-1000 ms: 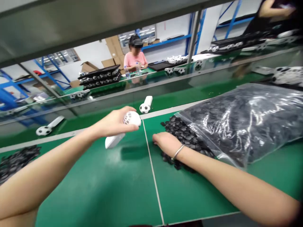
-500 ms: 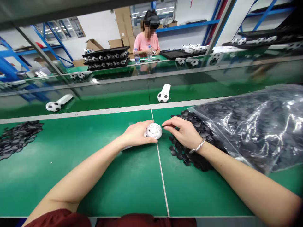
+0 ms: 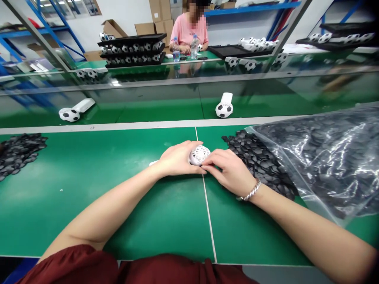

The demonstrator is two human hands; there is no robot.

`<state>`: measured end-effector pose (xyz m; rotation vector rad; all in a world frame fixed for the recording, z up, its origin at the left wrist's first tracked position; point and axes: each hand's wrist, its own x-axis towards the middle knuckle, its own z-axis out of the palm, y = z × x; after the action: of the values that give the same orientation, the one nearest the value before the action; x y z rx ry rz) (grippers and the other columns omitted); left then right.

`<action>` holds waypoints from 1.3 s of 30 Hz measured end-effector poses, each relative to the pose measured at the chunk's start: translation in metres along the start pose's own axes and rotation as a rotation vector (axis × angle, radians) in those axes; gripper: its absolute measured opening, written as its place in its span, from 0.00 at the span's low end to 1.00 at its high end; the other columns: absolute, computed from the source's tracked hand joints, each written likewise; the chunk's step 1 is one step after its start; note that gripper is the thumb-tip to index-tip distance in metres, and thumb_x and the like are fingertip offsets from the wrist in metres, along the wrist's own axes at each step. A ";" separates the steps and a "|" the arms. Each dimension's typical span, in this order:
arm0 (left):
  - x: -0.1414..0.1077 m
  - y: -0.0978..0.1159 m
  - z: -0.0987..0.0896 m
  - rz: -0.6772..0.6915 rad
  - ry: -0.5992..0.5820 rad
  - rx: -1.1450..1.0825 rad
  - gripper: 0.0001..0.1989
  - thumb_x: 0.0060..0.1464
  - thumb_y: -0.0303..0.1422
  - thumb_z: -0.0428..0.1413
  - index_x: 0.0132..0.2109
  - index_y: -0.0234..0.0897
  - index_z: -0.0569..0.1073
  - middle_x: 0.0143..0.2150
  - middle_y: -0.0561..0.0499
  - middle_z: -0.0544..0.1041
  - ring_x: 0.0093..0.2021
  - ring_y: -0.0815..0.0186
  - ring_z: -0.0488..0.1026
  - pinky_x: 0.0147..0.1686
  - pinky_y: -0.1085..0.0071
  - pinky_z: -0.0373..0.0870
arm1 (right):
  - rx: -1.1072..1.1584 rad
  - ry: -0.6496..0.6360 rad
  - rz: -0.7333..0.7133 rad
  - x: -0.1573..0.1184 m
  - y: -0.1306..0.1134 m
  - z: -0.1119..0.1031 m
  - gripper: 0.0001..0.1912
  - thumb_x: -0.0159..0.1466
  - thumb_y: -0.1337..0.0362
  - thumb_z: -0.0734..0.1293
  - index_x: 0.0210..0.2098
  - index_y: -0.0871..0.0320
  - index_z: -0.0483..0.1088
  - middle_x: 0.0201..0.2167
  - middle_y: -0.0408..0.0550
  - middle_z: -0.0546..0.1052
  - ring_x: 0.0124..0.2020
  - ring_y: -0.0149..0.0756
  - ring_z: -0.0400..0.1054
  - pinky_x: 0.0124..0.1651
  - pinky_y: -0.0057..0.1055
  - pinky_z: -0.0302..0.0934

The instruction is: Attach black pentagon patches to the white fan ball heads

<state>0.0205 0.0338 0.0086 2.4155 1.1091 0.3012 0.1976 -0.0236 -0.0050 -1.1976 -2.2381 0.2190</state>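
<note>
My left hand [image 3: 177,159] is closed around a white, ball-headed handheld fan [image 3: 199,154], its round slotted grille facing up. Behind my wrist a bit of its white handle shows. My right hand [image 3: 229,169] pinches at the lower right edge of the fan's head, thumb and forefinger together. A small black plastic piece [image 3: 202,165] is barely visible at those fingertips, mostly covered. Just beyond and beside my right hand spreads a pile of flat black pieces [image 3: 257,157].
A clear plastic bag [image 3: 328,154] full of black pieces lies at right; another black pile [image 3: 20,154] is far left. Beyond the pale strip lie two football-patterned fans, one left [image 3: 70,114], one right [image 3: 224,109]. Across the line sits a person [image 3: 189,31] near stacked trays [image 3: 133,49].
My right hand has moved left from beside the pile, bringing the black piece to the fan's head. The fan's head has turned, its grille now facing up. The camera view has tilted down.
</note>
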 end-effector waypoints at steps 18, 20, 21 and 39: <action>-0.002 0.004 -0.005 0.064 -0.044 0.036 0.36 0.46 0.49 0.54 0.60 0.41 0.56 0.54 0.50 0.69 0.51 0.57 0.68 0.43 0.65 0.67 | 0.101 0.125 -0.033 -0.001 0.006 0.003 0.06 0.59 0.68 0.63 0.37 0.55 0.68 0.47 0.52 0.65 0.50 0.41 0.60 0.49 0.41 0.60; -0.002 0.004 -0.005 0.063 -0.046 0.035 0.37 0.45 0.50 0.54 0.60 0.40 0.56 0.55 0.48 0.68 0.52 0.56 0.67 0.43 0.65 0.67 | 0.099 0.121 -0.039 -0.001 0.005 0.002 0.03 0.59 0.68 0.63 0.32 0.55 0.68 0.46 0.51 0.66 0.49 0.40 0.61 0.48 0.40 0.60; -0.002 0.003 -0.005 0.066 -0.047 0.038 0.38 0.45 0.51 0.54 0.60 0.40 0.56 0.56 0.48 0.67 0.52 0.55 0.67 0.44 0.65 0.67 | 0.102 0.116 -0.028 -0.001 0.005 0.002 0.03 0.59 0.68 0.63 0.31 0.55 0.68 0.45 0.51 0.67 0.48 0.40 0.62 0.48 0.40 0.60; -0.002 0.002 -0.006 0.089 -0.041 -0.004 0.31 0.48 0.45 0.54 0.58 0.40 0.60 0.56 0.48 0.67 0.52 0.56 0.67 0.47 0.63 0.65 | 0.343 0.057 0.245 0.000 0.009 0.008 0.15 0.56 0.64 0.65 0.42 0.55 0.59 0.45 0.51 0.70 0.45 0.38 0.66 0.39 0.33 0.66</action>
<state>0.0180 0.0337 0.0149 2.4605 0.9836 0.2807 0.1994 -0.0174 -0.0150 -1.2634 -1.9039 0.6300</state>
